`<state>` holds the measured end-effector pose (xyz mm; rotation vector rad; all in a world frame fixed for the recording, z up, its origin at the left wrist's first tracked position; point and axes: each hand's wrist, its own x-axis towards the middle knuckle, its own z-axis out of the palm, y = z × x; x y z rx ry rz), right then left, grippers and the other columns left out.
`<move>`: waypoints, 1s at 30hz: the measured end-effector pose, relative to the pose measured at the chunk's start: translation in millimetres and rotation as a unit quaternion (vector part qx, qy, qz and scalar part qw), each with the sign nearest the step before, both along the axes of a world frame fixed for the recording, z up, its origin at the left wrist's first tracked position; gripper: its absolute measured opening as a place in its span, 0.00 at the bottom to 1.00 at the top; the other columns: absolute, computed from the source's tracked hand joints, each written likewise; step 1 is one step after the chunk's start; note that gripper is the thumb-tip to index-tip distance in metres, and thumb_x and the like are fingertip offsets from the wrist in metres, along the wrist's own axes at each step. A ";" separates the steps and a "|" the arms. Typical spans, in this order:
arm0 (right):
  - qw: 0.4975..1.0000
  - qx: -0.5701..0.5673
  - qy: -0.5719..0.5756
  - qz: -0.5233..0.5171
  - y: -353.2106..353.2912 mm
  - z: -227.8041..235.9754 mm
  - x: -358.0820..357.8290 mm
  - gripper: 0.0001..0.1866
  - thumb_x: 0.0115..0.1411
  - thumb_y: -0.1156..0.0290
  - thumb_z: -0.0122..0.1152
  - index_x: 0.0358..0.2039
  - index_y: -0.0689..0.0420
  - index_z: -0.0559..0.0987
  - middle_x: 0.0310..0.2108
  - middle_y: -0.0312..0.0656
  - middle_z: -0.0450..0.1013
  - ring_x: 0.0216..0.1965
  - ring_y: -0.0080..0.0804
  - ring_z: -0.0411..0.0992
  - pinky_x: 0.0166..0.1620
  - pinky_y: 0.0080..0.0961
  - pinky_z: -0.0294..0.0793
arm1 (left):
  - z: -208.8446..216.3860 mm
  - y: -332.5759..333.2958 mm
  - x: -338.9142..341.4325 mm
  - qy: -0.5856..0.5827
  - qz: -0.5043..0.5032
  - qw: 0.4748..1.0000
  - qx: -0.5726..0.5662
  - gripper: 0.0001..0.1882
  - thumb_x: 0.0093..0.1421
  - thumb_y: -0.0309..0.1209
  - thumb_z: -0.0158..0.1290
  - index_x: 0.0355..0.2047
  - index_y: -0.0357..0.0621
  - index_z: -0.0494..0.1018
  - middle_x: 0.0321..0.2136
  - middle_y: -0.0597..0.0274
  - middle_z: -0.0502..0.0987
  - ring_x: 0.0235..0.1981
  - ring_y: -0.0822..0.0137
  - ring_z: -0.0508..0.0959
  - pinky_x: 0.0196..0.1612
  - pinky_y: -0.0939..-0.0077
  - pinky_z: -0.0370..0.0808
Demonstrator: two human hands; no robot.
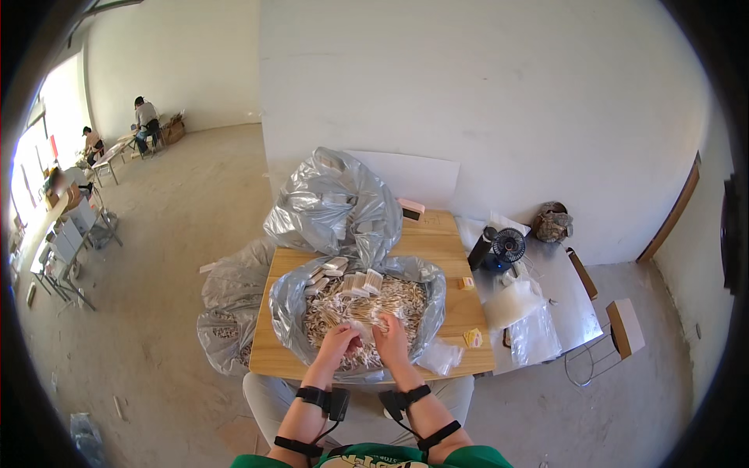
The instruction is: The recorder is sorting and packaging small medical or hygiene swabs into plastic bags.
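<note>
A grey plastic bag (282, 312) lies open on the wooden table, filled with loose cotton swabs (324, 313). Over its front part, my left hand (340, 344) is closed, fingers curled inward. Just to its right, my right hand (391, 340) has thumb and fingers pinched together. Between them is something whitish and partly see-through; the fingers and the swabs behind hide what it is. Small packed bundles of swabs (363, 283) lie on the heap beyond my hands, and more packs (328, 270) sit at its far left.
Behind stands a large, full grey bag (331, 204). Clear plastic bags (441, 356) and small yellow-and-white pieces (473, 338) lie on the wooden table (464, 308). A metal side table (573, 312) at right carries a black fan (509, 246). More bags (226, 331) slump at left. Three people sit far left.
</note>
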<state>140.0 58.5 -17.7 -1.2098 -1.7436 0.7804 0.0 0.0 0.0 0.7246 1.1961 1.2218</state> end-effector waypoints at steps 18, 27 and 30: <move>0.993 -0.025 -0.068 0.092 -19.9 27.0 14.9 0.14 0.48 0.77 0.57 0.37 0.57 0.71 0.26 0.47 0.73 0.30 0.43 0.74 0.32 0.33 0.72 | -8.2 -1.3 28.4 0.339 0.043 0.936 0.085 0.12 0.56 0.34 0.52 0.23 0.36 0.73 0.16 0.61 0.73 0.19 0.71 0.71 0.23 0.75 0.67; 0.996 -0.012 -0.018 0.085 -16.9 25.2 12.9 0.13 0.50 0.77 0.55 0.38 0.57 0.69 0.27 0.49 0.73 0.30 0.47 0.73 0.32 0.36 0.71 | -1.4 -6.1 26.0 0.451 0.046 0.880 0.146 0.10 0.51 0.33 0.53 0.23 0.37 0.72 0.21 0.46 0.73 0.25 0.49 0.75 0.28 0.62 0.70; 0.990 0.056 -0.051 0.123 -10.1 18.4 17.6 0.10 0.53 0.77 0.53 0.38 0.58 0.71 0.28 0.50 0.73 0.29 0.47 0.72 0.32 0.36 0.71 | 4.6 -5.6 25.8 0.490 -0.018 0.856 0.162 0.10 0.50 0.32 0.53 0.23 0.37 0.72 0.22 0.47 0.73 0.26 0.49 0.75 0.29 0.61 0.70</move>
